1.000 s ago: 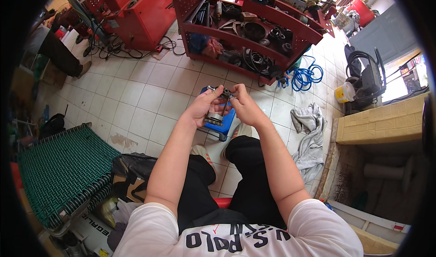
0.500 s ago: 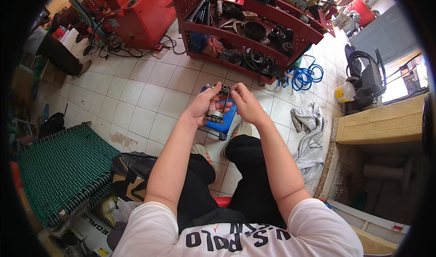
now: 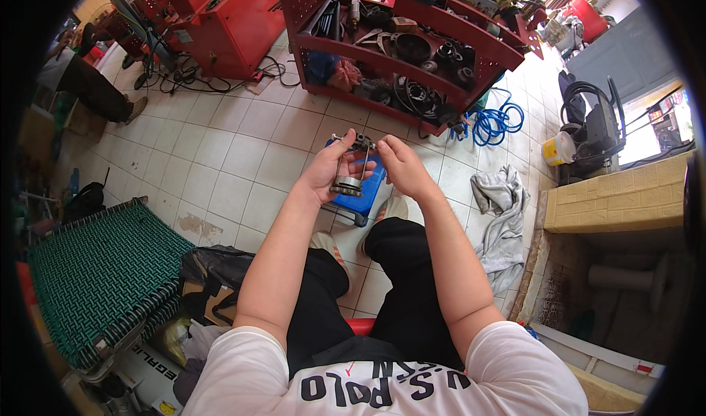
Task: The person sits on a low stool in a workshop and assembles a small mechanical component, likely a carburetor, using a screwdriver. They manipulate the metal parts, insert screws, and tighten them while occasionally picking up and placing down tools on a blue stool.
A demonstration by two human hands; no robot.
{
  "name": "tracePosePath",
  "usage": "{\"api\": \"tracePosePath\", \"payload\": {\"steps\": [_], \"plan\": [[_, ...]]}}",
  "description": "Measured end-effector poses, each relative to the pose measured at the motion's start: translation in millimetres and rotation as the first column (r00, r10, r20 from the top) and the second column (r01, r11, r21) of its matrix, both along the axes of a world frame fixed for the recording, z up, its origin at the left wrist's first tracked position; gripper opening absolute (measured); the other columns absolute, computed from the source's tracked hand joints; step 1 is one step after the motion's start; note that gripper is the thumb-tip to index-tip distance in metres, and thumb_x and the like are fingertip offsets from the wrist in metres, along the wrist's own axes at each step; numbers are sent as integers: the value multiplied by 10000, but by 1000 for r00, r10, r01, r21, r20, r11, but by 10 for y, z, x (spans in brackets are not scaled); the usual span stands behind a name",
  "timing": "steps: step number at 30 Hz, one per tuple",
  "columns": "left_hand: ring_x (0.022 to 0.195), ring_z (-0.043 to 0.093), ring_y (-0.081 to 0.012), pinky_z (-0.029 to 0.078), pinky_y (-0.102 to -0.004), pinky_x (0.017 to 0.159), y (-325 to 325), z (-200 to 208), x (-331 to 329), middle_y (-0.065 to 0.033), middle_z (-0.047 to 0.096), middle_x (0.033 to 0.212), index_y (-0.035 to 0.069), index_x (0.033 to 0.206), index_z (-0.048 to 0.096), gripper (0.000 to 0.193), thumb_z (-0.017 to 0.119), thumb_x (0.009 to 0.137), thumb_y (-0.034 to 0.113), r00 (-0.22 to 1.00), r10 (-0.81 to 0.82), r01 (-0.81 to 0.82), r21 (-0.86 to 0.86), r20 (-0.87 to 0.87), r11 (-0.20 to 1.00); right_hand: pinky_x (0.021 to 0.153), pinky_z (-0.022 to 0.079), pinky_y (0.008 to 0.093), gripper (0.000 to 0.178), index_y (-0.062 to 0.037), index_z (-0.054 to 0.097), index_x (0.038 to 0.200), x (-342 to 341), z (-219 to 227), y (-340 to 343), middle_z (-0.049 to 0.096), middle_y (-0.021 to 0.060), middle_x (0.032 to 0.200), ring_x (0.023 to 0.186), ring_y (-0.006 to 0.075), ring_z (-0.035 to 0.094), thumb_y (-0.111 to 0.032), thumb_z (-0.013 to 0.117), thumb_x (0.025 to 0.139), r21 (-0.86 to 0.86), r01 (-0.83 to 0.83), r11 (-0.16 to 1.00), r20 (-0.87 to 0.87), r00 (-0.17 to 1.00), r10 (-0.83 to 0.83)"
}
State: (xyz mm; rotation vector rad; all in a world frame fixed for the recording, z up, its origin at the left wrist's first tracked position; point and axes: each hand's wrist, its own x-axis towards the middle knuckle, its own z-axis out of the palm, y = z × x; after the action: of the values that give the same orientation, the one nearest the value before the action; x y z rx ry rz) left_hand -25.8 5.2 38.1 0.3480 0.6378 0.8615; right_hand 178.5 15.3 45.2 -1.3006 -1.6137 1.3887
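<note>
My left hand [image 3: 327, 169] and my right hand [image 3: 396, 164] are held out in front of me over my knees, both gripping a small metal puller tool [image 3: 350, 164]. Its thin arms hang down to a dark round bearing-like part at the bottom. The left hand's fingers hold the top bar and its palm backs the arms; the right hand pinches the top at the right. A blue plastic stool [image 3: 360, 195] stands on the tiled floor right under the tool.
A red shelf rack [image 3: 412, 48] with metal parts stands ahead, a blue hose coil [image 3: 494, 122] at its right. Grey cloth [image 3: 500, 210] lies on the floor right. A green woven cot [image 3: 95, 276] is at left. Another person [image 3: 81, 81] sits far left.
The hands have shifted slightly and turned the tool; the other person at far left has stretched a leg further into view.
</note>
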Motion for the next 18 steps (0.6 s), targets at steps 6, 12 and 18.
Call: {"api": "tracePosePath", "payload": {"steps": [6, 12, 18], "plan": [[885, 735, -203, 632, -345, 732, -8, 36, 5, -98, 700, 1051, 77, 1112, 648, 446, 653, 993, 507, 1000, 7, -7, 0, 2, 1000, 536, 455, 326, 342, -16, 599, 1025, -2, -14, -2, 591, 58, 693, 587, 137, 547, -329, 484, 1102, 24, 1, 1000, 19, 1000, -1], [880, 735, -201, 628, -337, 732, -11, 19, 11, -80, 691, 1047, 82, 1119, 647, 428, 672, 987, 489, 1000, 7, -7, 3, 16, 1000, 537, 453, 325, 378, -12, 623, 977, -20, -20, 13, 595, 49, 734, 622, 125, 543, -351, 506, 1096, -19, 22, 1000, -11, 1000, -22], [886, 733, -209, 630, -356, 771, 5, -44, 6, -84, 686, 1058, 60, 1157, 645, 471, 657, 990, 501, 997, 14, -12, -28, 81, 1000, 523, 434, 307, 380, -27, 629, 949, -20, -69, 30, 582, 21, 738, 611, 106, 524, -364, 524, 1090, 2, -1, 1000, -8, 1000, 1]]}}
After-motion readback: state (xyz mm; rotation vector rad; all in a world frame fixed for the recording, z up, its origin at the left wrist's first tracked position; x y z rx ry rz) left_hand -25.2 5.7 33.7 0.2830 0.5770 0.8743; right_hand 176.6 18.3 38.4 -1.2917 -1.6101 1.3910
